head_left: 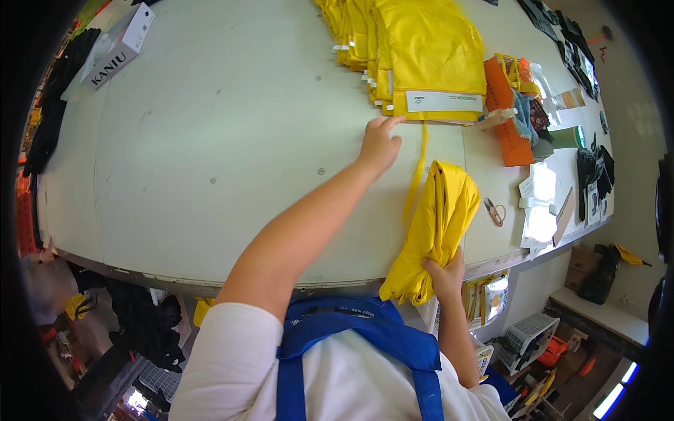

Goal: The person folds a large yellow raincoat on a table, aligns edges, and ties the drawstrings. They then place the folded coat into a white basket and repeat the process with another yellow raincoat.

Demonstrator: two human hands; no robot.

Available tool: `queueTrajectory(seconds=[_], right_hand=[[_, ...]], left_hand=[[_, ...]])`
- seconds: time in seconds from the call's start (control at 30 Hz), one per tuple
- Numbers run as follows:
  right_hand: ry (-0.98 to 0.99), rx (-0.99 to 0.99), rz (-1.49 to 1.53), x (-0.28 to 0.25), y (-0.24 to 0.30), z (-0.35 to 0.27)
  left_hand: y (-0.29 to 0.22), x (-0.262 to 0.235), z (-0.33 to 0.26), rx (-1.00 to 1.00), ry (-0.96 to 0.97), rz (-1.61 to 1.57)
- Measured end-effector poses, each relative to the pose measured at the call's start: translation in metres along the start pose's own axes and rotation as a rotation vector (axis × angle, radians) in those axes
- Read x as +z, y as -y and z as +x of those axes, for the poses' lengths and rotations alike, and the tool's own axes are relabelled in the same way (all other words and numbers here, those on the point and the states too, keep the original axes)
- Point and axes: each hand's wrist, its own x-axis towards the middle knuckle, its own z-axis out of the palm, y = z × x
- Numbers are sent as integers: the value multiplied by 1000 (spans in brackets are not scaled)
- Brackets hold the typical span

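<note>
My right hand [446,275] grips a folded bundle of yellow fabric [442,210] near the table's front edge. The fingers go behind the bundle, with the thumb on its near side. A narrow yellow strap [421,165] runs from beside the bundle up toward a stack of flat yellow fabric pieces [432,52]. At that stack's near edge, my left hand [381,145] has its index finger stretched to the corner and its thumb held apart. Across the front of the top piece lies a white printed label strip [444,102]. Small white tags stick out along the stack's left side.
Small scissors [495,212] lie right of the bundle. Behind them stands an orange box [507,119] with cloths and bottles. White papers [539,203] and black items [597,172] sit at the right edge. A white box [118,48] stands at the far left.
</note>
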Motion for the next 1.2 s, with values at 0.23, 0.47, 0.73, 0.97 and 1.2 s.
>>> queueTrajectory(seconds=[0.23, 0.47, 0.73, 0.97, 1.2], right_hand=[[25, 49, 292, -13, -19, -2], [18, -43, 338, -28, 22, 12], [314, -294, -530, 16, 95, 20], [383, -402, -641, 52, 67, 17], [571, -631, -865, 41, 70, 14]], left_hand=[[-36, 16, 61, -730, 378, -114], [-14, -62, -20, -138, -26, 172], [-8, -192, -235, -318, 282, 495], [-8, -160, -233, 143, 131, 784], [28, -183, -225, 390, 279, 734]])
